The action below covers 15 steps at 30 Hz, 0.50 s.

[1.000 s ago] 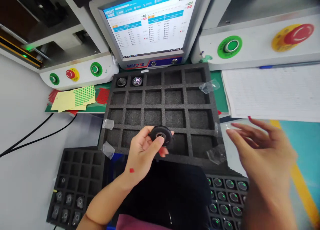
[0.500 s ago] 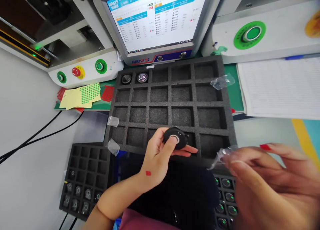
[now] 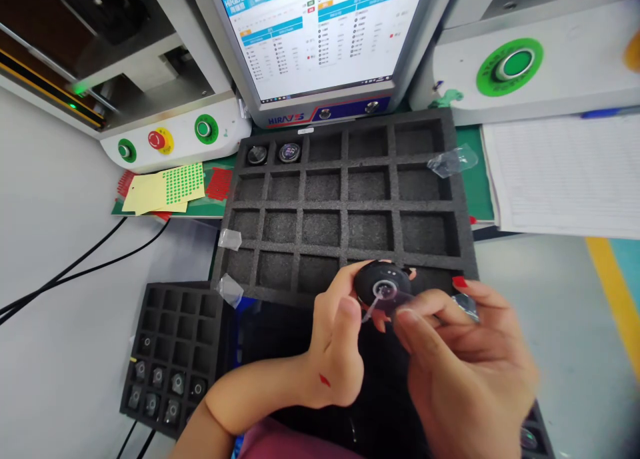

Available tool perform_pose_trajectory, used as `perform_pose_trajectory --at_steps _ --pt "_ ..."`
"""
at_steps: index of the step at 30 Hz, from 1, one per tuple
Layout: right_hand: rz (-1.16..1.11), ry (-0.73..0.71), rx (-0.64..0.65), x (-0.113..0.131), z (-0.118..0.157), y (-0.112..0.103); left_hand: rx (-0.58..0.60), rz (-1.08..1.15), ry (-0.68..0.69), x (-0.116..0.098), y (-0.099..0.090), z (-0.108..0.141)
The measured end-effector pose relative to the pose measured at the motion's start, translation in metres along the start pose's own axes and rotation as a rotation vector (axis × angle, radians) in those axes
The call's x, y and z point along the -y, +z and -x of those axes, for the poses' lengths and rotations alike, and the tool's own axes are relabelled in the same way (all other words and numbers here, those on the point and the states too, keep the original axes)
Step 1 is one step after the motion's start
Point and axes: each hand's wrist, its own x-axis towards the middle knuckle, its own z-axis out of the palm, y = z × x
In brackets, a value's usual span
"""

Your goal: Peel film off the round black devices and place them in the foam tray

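I see the left hand (image 3: 336,342) clamped on a round black part (image 3: 383,284), thumb and fingers around its rim, face up, held just over the near edge of the big foam tray (image 3: 345,206) at roughly 6 o'clock of the tray. Right hand (image 3: 463,366) comes in from 4 o'clock, fingers pinched on a clear film piece (image 3: 467,306) touching the part's face; can't tell if the film is stuck to it or just resting. Hands are together, nearly touching at the part. Tray cells mostly bare foam; two round parts (image 3: 274,154) sit in the far-left cells at 11 o'clock. Loose film scraps (image 3: 453,160) on the tray rim at 2 o'clock and on the left edge at 8 o'clock. Monitor (image 3: 325,36) at 12, green button (image 3: 510,64) at 1, sticker sheet (image 3: 167,187) at 10, small foam tray (image 3: 170,352) with parts at 8, paper form (image 3: 565,172) at 3
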Motion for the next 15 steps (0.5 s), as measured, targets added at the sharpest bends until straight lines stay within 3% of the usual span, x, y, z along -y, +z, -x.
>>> perform_pose_trajectory --at_steps 4,11,15 --pt "-0.006 -0.01 -0.02 -0.001 0.0 0.001 0.032 -0.006 0.087 0.0 0.001 -0.001" --pt "0.027 -0.028 -0.047 -0.007 -0.003 0.004 -0.077 -0.148 0.034 0.003 0.004 -0.001" --pt "0.048 -0.091 -0.197 -0.012 -0.009 -0.001 -0.123 -0.326 0.137 -0.015 -0.008 -0.003"
